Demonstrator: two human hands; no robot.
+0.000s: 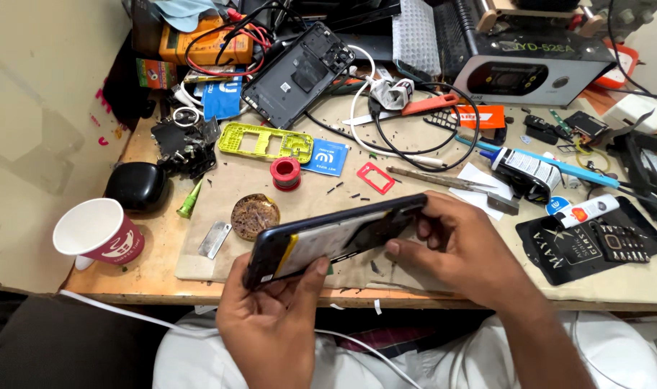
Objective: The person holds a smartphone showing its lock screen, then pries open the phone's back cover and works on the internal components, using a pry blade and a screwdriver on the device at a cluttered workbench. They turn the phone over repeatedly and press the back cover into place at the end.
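The left hand (271, 317) grips the near left end of an opened phone (336, 238), thumb on its edge. The right hand (462, 248) pinches the far right end. The phone is up off the table (155, 277), tilted, just past the near edge. It looks thin, light and stiff, easy to crack, so the side edges seem the best place to hold. Farther back lie a paper cup (98, 230) on the left, a round tin (255, 215), a glue tube (524, 167) and a phone back cover (298, 72), leaving little free room.
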